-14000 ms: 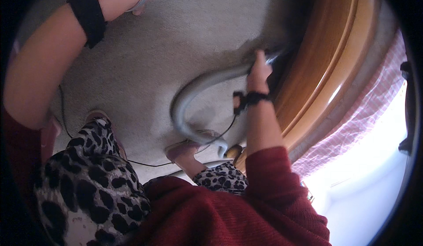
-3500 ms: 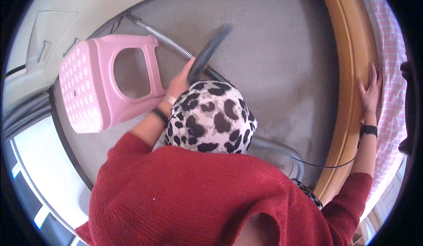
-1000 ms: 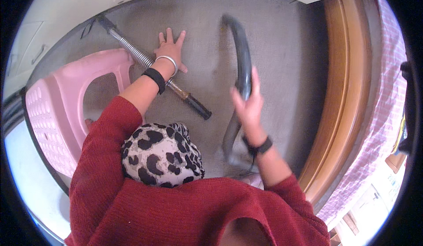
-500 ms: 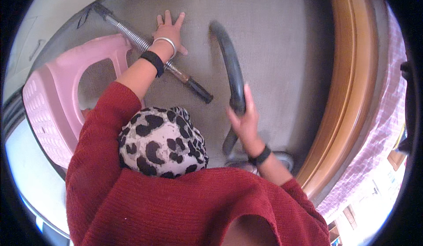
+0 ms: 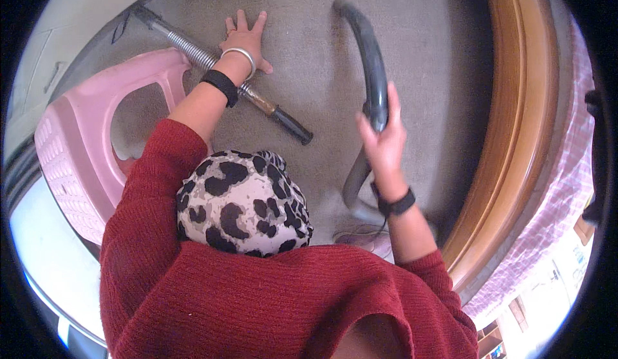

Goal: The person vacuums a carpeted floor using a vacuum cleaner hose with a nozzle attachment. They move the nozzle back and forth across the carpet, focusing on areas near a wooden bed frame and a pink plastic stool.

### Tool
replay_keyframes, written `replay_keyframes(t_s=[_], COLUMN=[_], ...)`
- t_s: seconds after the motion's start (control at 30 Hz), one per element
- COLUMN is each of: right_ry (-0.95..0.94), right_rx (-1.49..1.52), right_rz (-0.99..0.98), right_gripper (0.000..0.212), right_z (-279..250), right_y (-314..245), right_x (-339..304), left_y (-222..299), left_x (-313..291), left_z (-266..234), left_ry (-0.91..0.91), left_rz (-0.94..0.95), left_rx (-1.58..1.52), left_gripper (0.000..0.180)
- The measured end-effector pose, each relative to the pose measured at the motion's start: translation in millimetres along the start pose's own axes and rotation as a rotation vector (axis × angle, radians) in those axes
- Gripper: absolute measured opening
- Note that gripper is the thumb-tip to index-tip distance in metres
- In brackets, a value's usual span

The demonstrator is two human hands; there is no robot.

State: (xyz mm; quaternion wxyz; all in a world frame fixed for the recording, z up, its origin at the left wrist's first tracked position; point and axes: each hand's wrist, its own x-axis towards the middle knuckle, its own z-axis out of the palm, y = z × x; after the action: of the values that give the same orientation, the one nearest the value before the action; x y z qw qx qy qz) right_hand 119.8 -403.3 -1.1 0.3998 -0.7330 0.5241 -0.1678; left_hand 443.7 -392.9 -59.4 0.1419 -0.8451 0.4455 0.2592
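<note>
My right hand (image 5: 389, 141) is closed round a dark grey curved vacuum cleaner tube (image 5: 370, 47). The far end of the tube meets the grey carpet (image 5: 290, 44), while a grey hose bends back below the grip toward me. My left hand (image 5: 246, 40) lies flat on the carpet with its fingers spread, holding nothing. Under that wrist, a metal spring bar (image 5: 188, 47) with black grips runs diagonally across the floor; part of it is hidden by my forearm.
A pink plastic stool (image 5: 84, 105) lies tipped over at the left, close to my left arm. A wooden bed frame (image 5: 518, 108) with a pink checked cover (image 5: 547, 230) borders the right side. My leopard-print knee (image 5: 241, 204) and a shoe (image 5: 364, 238) are near me.
My right hand has moved the vacuum tube to the right and farther forward over the carpet. My left hand stays planted in nearly the same spot.
</note>
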Motion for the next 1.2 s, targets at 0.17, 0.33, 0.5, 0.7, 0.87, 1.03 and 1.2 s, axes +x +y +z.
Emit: replay_keyframes(t_s=[0.17, 0.33, 0.5, 0.7, 0.87, 1.03, 1.2], right_ry=[0.103, 0.118, 0.180, 0.167, 0.186, 0.275, 0.229], right_rx=[-0.135, -0.159, -0.111, -0.072, -0.148, -0.125, -0.029], right_rz=[-0.105, 0.047, -0.112, -0.038, -0.012, -0.189, -0.076], right_gripper=[0.077, 0.075, 0.073, 0.076, 0.076, 0.073, 0.077], right_z=[-24.0, -38.7, -27.8, -29.1, -26.7, -26.2, -37.0], right_y=[4.1, 2.6, 0.1, -4.6, -3.7, 20.3, 16.6], right_x=[5.3, -76.3, 53.4, 65.6, -36.9, 88.6, 75.1], left_y=[27.8, 60.4, 58.3, 57.8, 60.8, 60.3, 59.0], left_x=[0.8, 7.0, 8.7, 11.2, 13.2, 11.1, 7.0], left_z=[-21.4, -41.3, -42.8, -35.4, -34.8, -35.5, -34.4], left_ry=[-0.073, -0.188, -0.242, -0.205, -0.220, -0.235, -0.201], left_rz=[0.062, 0.021, 0.020, 0.040, 0.018, 0.019, 0.039], left_rx=[-0.018, 0.015, -0.006, 0.016, 0.013, 0.004, -0.004], left_gripper=[0.124, 0.124, 0.127, 0.132, 0.132, 0.127, 0.132])
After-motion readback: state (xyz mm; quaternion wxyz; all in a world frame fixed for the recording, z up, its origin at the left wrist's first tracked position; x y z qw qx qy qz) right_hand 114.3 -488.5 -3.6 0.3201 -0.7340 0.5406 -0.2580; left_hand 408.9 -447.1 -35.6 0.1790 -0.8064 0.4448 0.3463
